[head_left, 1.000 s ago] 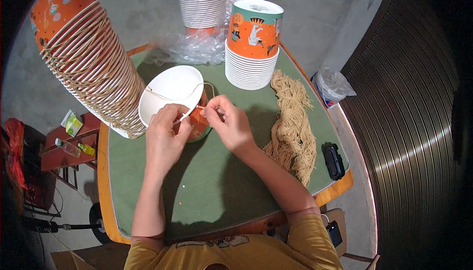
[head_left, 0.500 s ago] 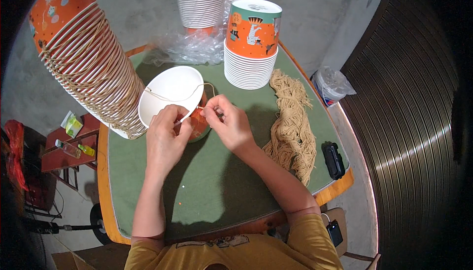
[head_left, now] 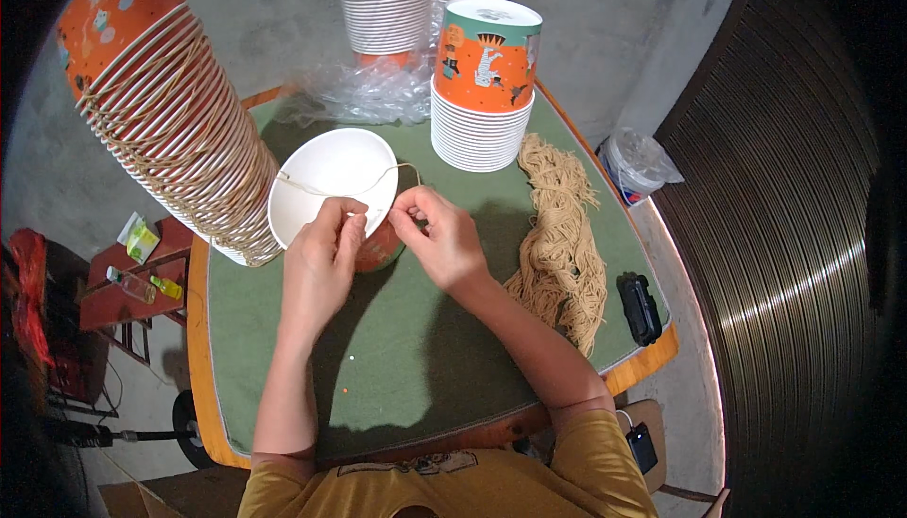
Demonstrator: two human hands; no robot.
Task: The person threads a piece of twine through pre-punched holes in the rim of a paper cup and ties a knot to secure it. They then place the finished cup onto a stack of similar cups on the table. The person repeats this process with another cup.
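Observation:
A paper bucket (head_left: 326, 161), white inside and orange outside, lies tilted on the green cloth with its mouth facing me. A thin beige cord (head_left: 304, 184) runs across its inside and loops over the right rim. My left hand (head_left: 324, 258) reaches over the near rim, thumb and forefinger pinched inside the mouth; whatever lies between them is too small to make out. Just outside the right rim, my right hand (head_left: 439, 235) is closed in a pinch on the cord's end, its fingertips close to the left ones.
A tall leaning stack of corded buckets (head_left: 179, 131) stands at left. Upside-down buckets (head_left: 482, 126) are stacked at the back, beside crumpled clear plastic (head_left: 364, 93). A beige cord bundle (head_left: 557, 244) and a black case (head_left: 639, 308) lie at right on the green-covered table (head_left: 397, 367).
My left fingers have moved from gripping the rim to a pinch inside the mouth. The bucket has shifted slightly right. My right hand stays beside the rim.

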